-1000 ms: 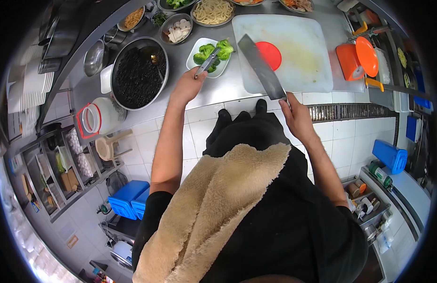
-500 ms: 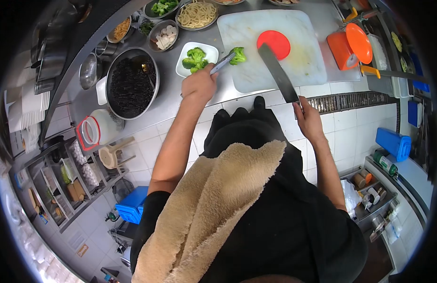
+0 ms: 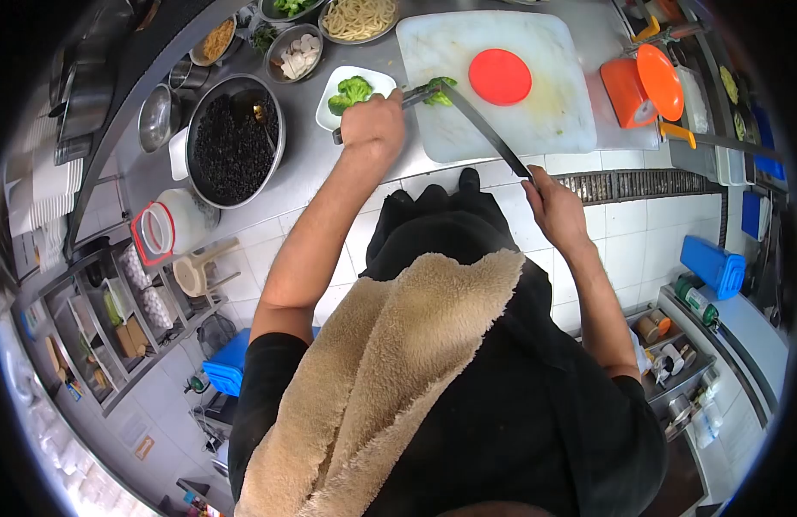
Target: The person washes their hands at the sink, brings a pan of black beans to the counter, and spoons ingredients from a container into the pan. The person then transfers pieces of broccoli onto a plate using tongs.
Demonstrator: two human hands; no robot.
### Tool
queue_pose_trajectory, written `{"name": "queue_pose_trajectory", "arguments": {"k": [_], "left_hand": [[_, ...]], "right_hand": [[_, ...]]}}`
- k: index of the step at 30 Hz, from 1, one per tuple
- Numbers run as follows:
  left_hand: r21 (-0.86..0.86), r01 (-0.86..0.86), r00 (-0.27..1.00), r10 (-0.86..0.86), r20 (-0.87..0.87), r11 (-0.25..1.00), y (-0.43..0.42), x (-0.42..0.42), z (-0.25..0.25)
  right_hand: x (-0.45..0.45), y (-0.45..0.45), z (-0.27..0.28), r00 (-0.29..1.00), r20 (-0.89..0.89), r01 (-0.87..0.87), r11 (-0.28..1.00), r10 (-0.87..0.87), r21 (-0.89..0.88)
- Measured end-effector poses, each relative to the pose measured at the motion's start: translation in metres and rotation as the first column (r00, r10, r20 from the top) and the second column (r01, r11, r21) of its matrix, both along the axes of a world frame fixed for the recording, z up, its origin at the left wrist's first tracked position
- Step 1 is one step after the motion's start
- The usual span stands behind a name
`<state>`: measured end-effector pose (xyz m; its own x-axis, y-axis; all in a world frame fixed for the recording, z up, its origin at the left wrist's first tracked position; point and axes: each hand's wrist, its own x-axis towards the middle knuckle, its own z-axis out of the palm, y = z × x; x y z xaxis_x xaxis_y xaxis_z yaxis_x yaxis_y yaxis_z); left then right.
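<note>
My left hand (image 3: 372,125) is closed around metal tongs (image 3: 415,96), their tips at a broccoli floret (image 3: 440,93) on the left part of the white cutting board (image 3: 545,47). In my right hand (image 3: 555,205) is a large kitchen knife (image 3: 489,133), gripped by its handle. Its blade is turned nearly edge-on, and its tip end touches or overlaps the floret. A red disc (image 3: 500,77) lies flat on the board, to the right of the blade. Partly behind my left hand, a white square dish (image 3: 383,80) holds more broccoli (image 3: 355,90).
On the left of the steel counter stands a pan (image 3: 282,142) of dark food with a utensil in it. Bowls of mushrooms (image 3: 297,56), noodles (image 3: 359,19) and shredded food (image 3: 216,39) line the back. An orange scale (image 3: 629,90) sits right of the board.
The knife has swung left off the red disc to the floret, and its blade has turned edge-on. My left hand has shifted slightly right, and the tongs have turned with it.
</note>
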<state>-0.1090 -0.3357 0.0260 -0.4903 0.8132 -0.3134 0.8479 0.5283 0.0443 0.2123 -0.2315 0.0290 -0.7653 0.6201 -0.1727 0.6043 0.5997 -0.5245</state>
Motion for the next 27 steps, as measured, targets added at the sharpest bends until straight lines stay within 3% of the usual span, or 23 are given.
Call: {"name": "queue_pose_trajectory", "arguments": {"k": [7,15,20,22,26,27], "left_hand": [[-0.020,0.062,0.998,-0.062,-0.002,0.998,0.006,-0.011,-0.007],[-0.107,0.039,0.994,-0.028,0.105,0.994,0.013,-0.020,0.004],[-0.096,-0.046,0.983,0.062,0.171,0.994,0.003,-0.025,0.025],[-0.005,-0.072,0.989,0.072,0.126,0.997,-0.017,-0.031,0.032],[0.009,-0.177,0.983,0.176,0.059,0.984,-0.060,-0.050,0.066],[-0.014,-0.179,0.983,0.179,0.042,0.984,-0.067,-0.056,0.069]], "right_hand": [[-0.013,-0.010,0.008,0.988,0.152,-0.023,0.997,0.011,0.073],[-0.018,-0.009,-0.008,0.957,0.290,-0.020,1.000,0.019,0.002],[-0.003,-0.006,0.007,0.996,0.065,0.071,0.994,-0.066,-0.077],[0.004,-0.009,0.015,0.994,0.015,0.108,0.985,-0.107,-0.136],[0.002,-0.008,0.026,0.980,0.083,0.193,0.964,-0.181,-0.181],[0.003,-0.008,0.019,0.984,0.026,0.181,0.969,-0.179,-0.167]]}}
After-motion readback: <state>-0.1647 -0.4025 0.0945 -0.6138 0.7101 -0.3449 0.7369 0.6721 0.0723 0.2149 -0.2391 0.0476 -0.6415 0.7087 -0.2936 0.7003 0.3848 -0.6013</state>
